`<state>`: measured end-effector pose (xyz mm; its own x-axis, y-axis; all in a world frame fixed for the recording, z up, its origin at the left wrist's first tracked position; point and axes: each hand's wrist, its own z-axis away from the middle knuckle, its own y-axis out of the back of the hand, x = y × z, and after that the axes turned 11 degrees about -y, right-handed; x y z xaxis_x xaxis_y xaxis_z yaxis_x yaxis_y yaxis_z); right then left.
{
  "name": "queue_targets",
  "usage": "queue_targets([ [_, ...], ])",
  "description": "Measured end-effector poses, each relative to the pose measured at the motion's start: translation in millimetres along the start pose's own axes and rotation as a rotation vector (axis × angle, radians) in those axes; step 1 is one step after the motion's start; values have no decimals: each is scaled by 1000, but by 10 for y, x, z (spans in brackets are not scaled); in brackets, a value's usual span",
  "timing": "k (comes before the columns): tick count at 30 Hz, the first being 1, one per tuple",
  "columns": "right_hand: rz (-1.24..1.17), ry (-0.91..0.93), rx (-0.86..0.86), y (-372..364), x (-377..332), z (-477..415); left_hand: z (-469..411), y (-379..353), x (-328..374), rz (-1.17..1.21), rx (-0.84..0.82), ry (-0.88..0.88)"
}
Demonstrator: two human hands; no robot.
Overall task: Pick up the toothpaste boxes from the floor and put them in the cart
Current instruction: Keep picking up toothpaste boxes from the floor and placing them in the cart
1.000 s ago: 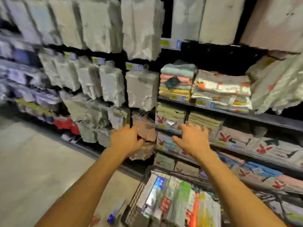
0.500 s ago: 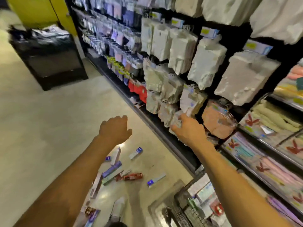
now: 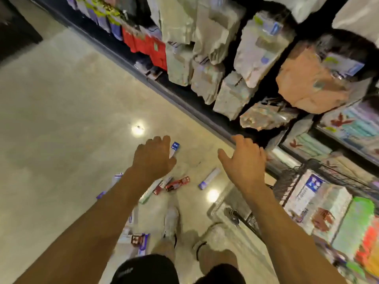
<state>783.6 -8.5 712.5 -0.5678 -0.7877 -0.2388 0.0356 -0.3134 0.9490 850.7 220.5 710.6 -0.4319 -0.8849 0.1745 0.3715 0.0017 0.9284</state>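
Observation:
Several toothpaste boxes lie scattered on the pale floor: a white and blue one (image 3: 209,178), a red one (image 3: 177,183), another white and blue one (image 3: 174,149) partly behind my left hand, and more near my feet (image 3: 141,240). My left hand (image 3: 154,158) hovers above them, empty, fingers loosely curled and apart. My right hand (image 3: 244,165) is also empty with its fingers spread, held out above the floor beside the cart (image 3: 287,184). The wire cart at the right holds several boxes (image 3: 307,193).
A shelf unit (image 3: 196,111) runs diagonally along the right, hung with bagged goods (image 3: 262,48) and stacked towels (image 3: 352,124). My shoes (image 3: 171,224) stand on the floor just left of the cart. Open floor stretches to the left (image 3: 61,119).
My view has tilted down from the shelves to the floor. Both hands, empty throughout, have dropped lower over the scattered boxes, and the cart has come further into view at the right.

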Motion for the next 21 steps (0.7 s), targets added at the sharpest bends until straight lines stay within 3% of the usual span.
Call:
queue_targets([
  [4,-79,-118,-38,-1048,117,-361,-671,-842,-241,-17,-40,-22],
  [13,-154,-302,-110,-4287,868,-1089,-1884,-3940,-886,-24,-110,-101],
  [21,-107,-413,-146,-6597,1566,-1319,-2392,-6217,-1202,59,-197,-10],
])
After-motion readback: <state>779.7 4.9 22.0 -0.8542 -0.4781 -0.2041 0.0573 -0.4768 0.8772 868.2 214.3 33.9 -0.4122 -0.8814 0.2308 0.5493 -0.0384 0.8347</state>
